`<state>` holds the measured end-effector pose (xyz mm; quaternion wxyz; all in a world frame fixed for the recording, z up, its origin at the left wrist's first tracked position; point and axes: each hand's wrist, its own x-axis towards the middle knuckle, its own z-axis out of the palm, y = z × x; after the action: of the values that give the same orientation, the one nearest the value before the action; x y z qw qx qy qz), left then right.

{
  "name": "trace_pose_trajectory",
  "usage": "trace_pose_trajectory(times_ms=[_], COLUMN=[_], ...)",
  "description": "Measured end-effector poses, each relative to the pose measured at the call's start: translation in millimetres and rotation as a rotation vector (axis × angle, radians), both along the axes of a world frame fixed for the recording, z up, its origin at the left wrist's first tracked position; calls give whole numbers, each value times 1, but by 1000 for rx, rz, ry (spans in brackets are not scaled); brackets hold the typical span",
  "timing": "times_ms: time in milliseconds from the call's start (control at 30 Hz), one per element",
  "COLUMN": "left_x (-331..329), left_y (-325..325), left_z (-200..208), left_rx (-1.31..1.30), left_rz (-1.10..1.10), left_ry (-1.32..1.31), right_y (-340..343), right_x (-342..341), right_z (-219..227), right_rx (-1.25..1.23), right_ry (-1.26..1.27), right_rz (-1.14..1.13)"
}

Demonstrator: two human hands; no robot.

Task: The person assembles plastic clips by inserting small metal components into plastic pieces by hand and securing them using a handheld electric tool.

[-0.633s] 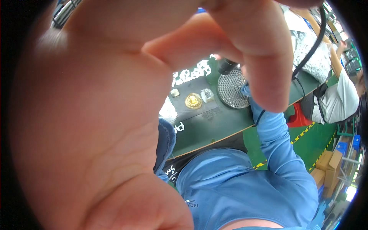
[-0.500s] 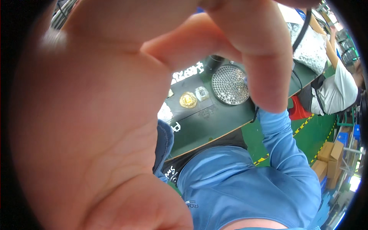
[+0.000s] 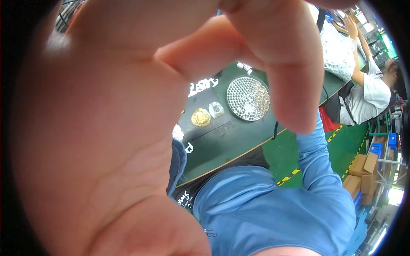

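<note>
My left hand (image 3: pixel 115 119) is raised right up to the camera and fills the left and upper picture. Its palm is bare, the visible fingers are bent and apart, and the rest run past the upper edge. My right sleeve (image 3: pixel 314 153) reaches up behind a left fingertip, which hides the right hand. Through the gap under the fingers, a round metal tray with rows of dimples (image 3: pixel 247 99) lies on the dark green table (image 3: pixel 222 147). Left of it are a clear roll-like thing (image 3: pixel 216 109) and a golden one (image 3: pixel 200 117) on a dark mat (image 3: pixel 218 126).
White plastic pieces (image 3: pixel 203 86) lie beyond the mat. A clear bag of white parts (image 3: pixel 337 51) rests farther along the table. To the right sits a co-worker in a white shirt (image 3: pixel 369 100). Cardboard boxes (image 3: pixel 363 173) and a red thing (image 3: pixel 329 119) are at right.
The table and its things have shifted left in view. A dark cylinder beside the round tray is out of sight, and white pieces show there. The co-worker's arms are raised. My left hand barely moved.
</note>
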<state>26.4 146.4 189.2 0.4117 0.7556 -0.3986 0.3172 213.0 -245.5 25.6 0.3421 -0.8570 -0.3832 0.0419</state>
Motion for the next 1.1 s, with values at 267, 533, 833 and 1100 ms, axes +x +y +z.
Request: trace_pose_trajectory(times_ms=[267, 533, 833, 1100], left_x=[3, -9, -4, 3], left_y=[2, -4, -29, -80], left_z=[1, 7, -31, -145], left_rx=[27, 69, -75, -301], left_rz=[7, 51, -31, 669], left_ry=[5, 27, 192, 418], right_y=[9, 12, 86, 118], right_x=[-3, -63, -93, -76], right_z=[-14, 8, 20, 19], right_rx=[-48, 478, 294, 27], right_ry=[-30, -194, -210, -586], right_rz=[-20, 6, 694, 454])
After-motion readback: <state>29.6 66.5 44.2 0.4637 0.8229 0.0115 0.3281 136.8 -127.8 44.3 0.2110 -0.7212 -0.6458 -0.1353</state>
